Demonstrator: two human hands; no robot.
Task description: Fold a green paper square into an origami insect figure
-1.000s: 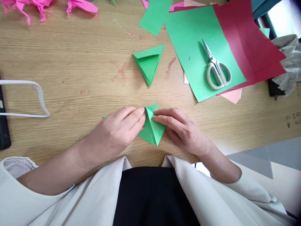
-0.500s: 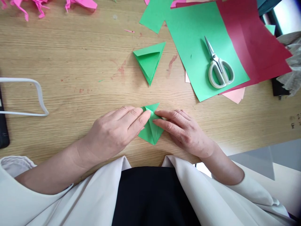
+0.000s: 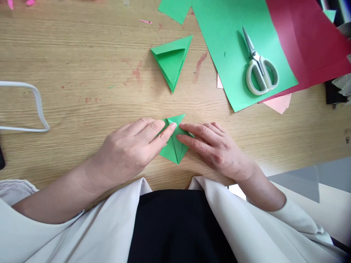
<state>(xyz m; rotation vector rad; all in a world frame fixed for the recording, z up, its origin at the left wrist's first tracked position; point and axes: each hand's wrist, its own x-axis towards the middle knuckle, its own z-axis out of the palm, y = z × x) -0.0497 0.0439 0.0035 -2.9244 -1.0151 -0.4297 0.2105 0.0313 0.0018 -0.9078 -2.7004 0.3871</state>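
Note:
A small piece of folded green paper point(image 3: 175, 148) lies on the wooden table close to my body, creased down its middle and pointed at the near end. My left hand point(image 3: 137, 144) holds its left side, fingers together and pressed onto the upper part near a small raised flap. From the other side my right hand point(image 3: 216, 148) grips the right edge, two fingertips resting close to the centre crease. Both hands partly cover the paper, and the undersides of the fingers are hidden. Farther off lies a second folded green paper triangle point(image 3: 171, 64), touched by neither hand.
Scissors point(image 3: 260, 69) with pale handles rest on a large green sheet point(image 3: 219, 51) at the right. Red paper point(image 3: 309, 47) and pink paper point(image 3: 279, 103) stick out beneath it. A white looped band point(image 3: 41, 106) is at the left edge, and a pink scrap point(image 3: 146, 21) lies farther back.
The view has shifted, so things on the table sit higher in the picture. Both hands stay on the folded green paper; the flap under the left fingertips looks slightly flatter.

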